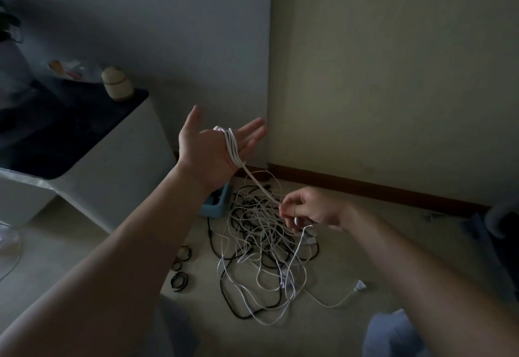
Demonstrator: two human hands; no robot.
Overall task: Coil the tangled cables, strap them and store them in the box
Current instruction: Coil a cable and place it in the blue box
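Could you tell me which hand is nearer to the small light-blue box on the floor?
Left. The left hand is raised above the small light-blue box, its wrist passing over it; the right hand is off to the box's right, above the tangled cables.

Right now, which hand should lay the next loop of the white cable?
Probably the right hand: it pinches the white cable running up to the coil. The left hand is open, serving as the form with loops around its palm.

Left hand (213, 149) open, white cable (233, 146) looped round palm; right hand (309, 210) pinching strand above floor tangle (261, 250).
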